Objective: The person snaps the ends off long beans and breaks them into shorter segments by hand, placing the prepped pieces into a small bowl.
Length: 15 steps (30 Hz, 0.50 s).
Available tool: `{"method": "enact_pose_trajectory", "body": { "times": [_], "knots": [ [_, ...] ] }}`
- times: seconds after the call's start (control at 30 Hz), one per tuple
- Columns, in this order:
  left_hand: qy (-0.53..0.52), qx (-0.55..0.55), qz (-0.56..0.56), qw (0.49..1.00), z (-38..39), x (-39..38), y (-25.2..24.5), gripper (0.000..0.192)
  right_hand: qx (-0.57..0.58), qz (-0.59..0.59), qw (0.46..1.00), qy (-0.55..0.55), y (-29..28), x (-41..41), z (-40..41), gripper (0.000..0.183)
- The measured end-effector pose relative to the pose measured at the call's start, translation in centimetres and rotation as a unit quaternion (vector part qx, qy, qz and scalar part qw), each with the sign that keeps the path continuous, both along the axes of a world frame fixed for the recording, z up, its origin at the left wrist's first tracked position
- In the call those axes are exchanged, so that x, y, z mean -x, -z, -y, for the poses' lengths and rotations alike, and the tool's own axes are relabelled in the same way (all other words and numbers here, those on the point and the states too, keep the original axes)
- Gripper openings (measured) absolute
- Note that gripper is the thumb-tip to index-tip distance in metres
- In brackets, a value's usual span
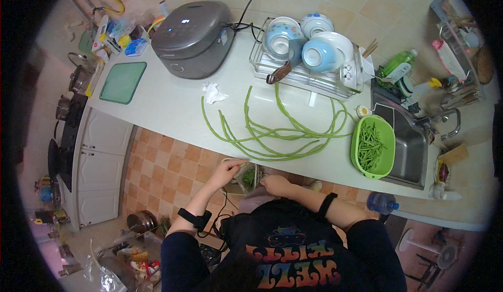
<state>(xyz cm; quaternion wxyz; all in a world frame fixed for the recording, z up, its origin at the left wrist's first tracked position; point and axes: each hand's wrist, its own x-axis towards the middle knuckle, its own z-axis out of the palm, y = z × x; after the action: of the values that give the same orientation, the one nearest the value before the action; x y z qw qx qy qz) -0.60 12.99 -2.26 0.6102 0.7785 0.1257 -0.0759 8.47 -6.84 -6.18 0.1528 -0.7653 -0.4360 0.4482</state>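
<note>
My left hand (227, 173) is just off the counter's front edge, thumb and fingers pinched on a long green bean (244, 163). Most of that bean is hidden by the hand. My right hand (274, 184) is curled low near my body, and whether anything is in its fingers is unclear. Between and below both hands stands a bin (248, 176) with green scraps inside. Several long yardlong beans (271, 134) lie in loose curves across the white counter (173, 107). To the right, a green plastic basket (354, 150) holds many short cut bean pieces (370, 144).
A wire dish rack (306, 83) with bowls and a brown-handled cleaver (279, 73) stands at the back. Left of it are a crumpled tissue (214, 94), a grey rice cooker (192, 36) and a green cutting board (123, 83). The steel sink (408, 158) adjoins the basket.
</note>
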Motion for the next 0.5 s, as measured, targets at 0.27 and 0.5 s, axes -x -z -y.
{"method": "enact_pose_trajectory", "body": {
  "times": [0.27, 0.5],
  "knots": [
    [-0.017, 0.169, -0.001, 0.985, 0.4, 0.9, -0.8, 0.045, -0.100, 0.017, 0.995, 0.015, -2.8, -1.0, -0.9, 0.042],
    [0.037, 0.143, -0.010, 0.989, 3.5, -1.4, -3.2, 0.040, -0.290, 0.019, 0.954, 0.080, -7.3, -3.1, 0.7, 0.026]
  ]
}}
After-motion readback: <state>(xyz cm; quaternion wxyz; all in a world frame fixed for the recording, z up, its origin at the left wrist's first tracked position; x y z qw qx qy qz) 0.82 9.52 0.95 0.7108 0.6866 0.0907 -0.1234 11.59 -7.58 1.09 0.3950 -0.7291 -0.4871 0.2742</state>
